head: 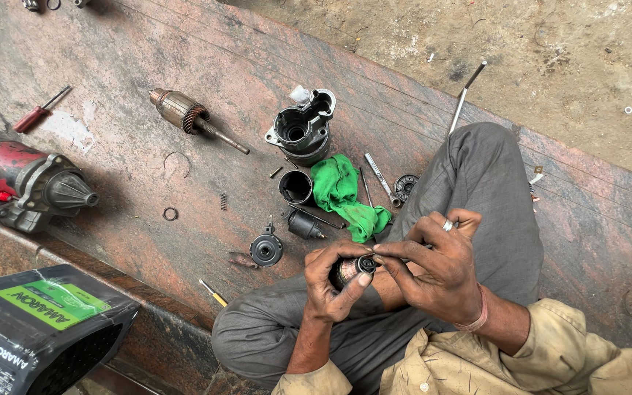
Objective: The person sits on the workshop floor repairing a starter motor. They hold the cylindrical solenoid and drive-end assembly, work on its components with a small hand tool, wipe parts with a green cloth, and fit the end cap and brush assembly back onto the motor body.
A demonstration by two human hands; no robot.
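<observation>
Head view: we hold a small round metal part [352,268] over our lap, left hand [328,281] wrapped around its body, right hand [437,267] pinching its ring end with the fingertips. It looks heavy, stiff and greasy, best held by the body. The green rag [341,192] and loose parts lie near; the slab edge [155,303] is close.

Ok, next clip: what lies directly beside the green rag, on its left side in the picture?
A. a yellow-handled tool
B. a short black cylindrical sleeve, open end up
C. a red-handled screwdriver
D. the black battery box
B: the open black cylindrical sleeve stands against the left edge of the green rag; the others lie well away.
</observation>
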